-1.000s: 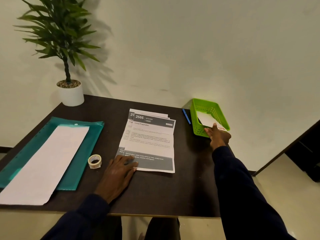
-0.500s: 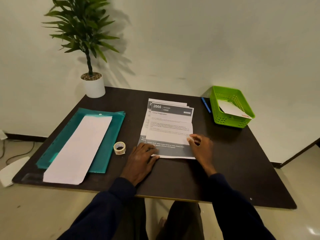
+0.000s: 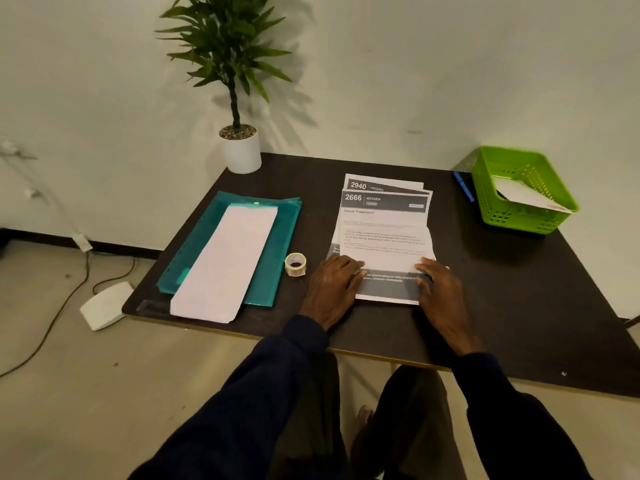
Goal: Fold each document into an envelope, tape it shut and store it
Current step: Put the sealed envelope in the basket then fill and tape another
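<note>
Hands both sit on the top document (image 3: 381, 237), mid-table (image 3: 519, 306): the right hand (image 3: 438, 289), at the green basket (image 3: 485, 188) a second ago, now covers its near right edge, pinching or pressing unclear; the left hand (image 3: 334, 285) stays flat on the near left corner.

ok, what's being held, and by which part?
Top white printed sheet, near end: left hand at its left edge, right hand at its right edge. Pinching or pressing, cannot tell.
</note>
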